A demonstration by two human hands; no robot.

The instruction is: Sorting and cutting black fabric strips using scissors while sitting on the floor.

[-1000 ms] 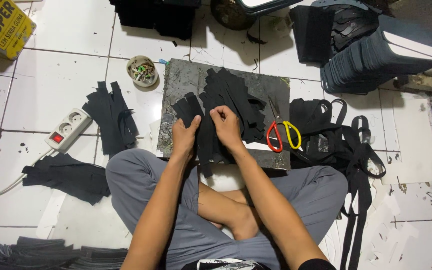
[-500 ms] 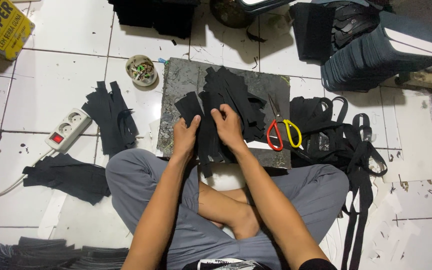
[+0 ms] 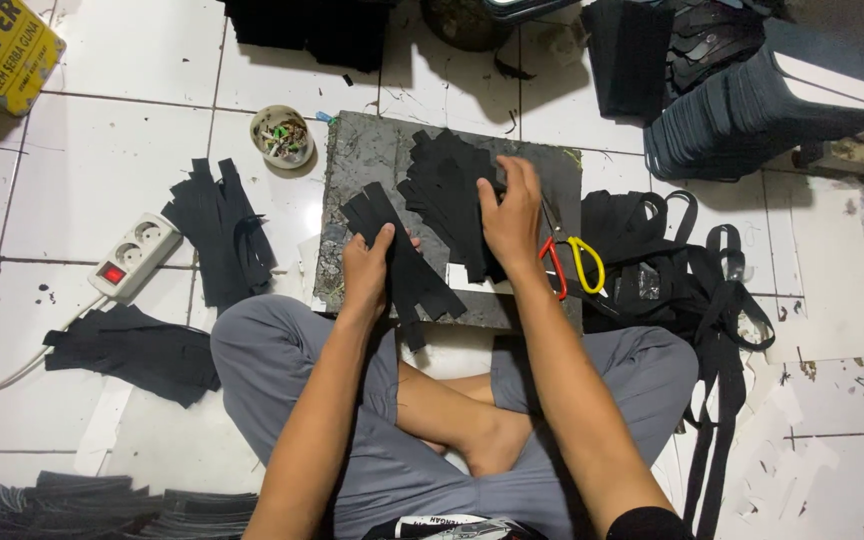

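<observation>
left hand (image 3: 367,272): closed on black strips (image 3: 402,260), long axis running away to the left
right hand (image 3: 512,215): fingers spread flat, pressing strip pile (image 3: 447,195) just beyond
board (image 3: 362,160): under both
scissors (image 3: 570,262): right of right hand

Your left hand (image 3: 367,272) grips black cut fabric strips (image 3: 402,262) over the dark grey stone slab (image 3: 372,160). Your right hand (image 3: 512,215) presses a fanned black strip pile (image 3: 447,190), beside red-and-yellow-handled scissors (image 3: 572,265).
</observation>
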